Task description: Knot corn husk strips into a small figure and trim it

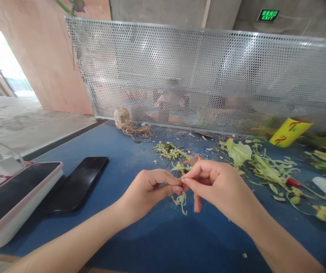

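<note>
My left hand (153, 189) and my right hand (215, 180) meet above the blue table (151, 242). Thumb and forefinger of each are pinched together, tip to tip with the other hand. Whatever is between the fingertips is too small and hidden to make out. Pale green, curly plant scraps (182, 201) show just below the fingers; whether they hang from the pinch or lie on the table I cannot tell. Behind the hands lies a small heap of green plant trimmings (170, 151).
At left are a black phone (80, 184) and a white-edged device (17, 197). A twine tangle (138, 132) lies by a pale block (122, 117). To the right are leafy scraps (267, 165), a red piece (293, 182) and a yellow packet (289, 132). A perforated metal screen (157, 53) stands behind.
</note>
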Demonstrator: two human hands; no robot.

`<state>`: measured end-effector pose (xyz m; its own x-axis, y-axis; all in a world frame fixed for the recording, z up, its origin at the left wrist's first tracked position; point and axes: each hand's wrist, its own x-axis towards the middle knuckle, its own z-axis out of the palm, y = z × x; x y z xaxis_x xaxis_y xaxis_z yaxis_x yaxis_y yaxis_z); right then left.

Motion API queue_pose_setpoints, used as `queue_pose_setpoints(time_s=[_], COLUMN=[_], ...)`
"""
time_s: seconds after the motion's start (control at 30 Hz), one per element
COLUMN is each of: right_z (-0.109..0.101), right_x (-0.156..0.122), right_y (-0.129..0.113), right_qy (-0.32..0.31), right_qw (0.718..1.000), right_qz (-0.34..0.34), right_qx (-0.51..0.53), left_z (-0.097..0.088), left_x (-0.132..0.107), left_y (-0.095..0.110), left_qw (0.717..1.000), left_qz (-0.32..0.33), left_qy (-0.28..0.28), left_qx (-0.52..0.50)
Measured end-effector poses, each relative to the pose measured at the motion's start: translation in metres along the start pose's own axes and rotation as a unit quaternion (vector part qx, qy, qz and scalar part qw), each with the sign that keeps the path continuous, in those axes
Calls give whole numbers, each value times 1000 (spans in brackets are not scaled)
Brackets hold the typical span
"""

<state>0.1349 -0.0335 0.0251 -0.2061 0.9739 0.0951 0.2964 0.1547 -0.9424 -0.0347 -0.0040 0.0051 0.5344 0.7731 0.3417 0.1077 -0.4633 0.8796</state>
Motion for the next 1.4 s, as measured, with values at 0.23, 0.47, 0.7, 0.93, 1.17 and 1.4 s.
queue_pose_setpoints(time_s=[0.23, 0.47, 0.7, 0.93, 1.17, 1.4], right_z=[7, 8, 2, -3, -6, -4], right_x=[-5, -3, -2, 3, 7, 5], right_y=[-3, 0, -2, -1, 2, -1], right_qy=[50, 46, 58, 86, 129, 184], right_qw=[994, 994, 995, 988, 977, 955], right_qz=[-15, -25, -55, -98, -134, -169], right_qx=[-97, -99, -54, -81, -106, -158], left_z=[2, 2, 3, 1, -1, -4], left_x=[1, 0, -3, -2, -3, -3], left_y=[-4, -4, -5, -1, -3, -3], left_qw=[999, 998, 988, 977, 965, 950], left_qz=[-2, 16, 81, 132, 192, 261], left_qy=[30, 38, 72, 72, 50, -5], left_qx=[10, 44, 106, 154, 170, 170])
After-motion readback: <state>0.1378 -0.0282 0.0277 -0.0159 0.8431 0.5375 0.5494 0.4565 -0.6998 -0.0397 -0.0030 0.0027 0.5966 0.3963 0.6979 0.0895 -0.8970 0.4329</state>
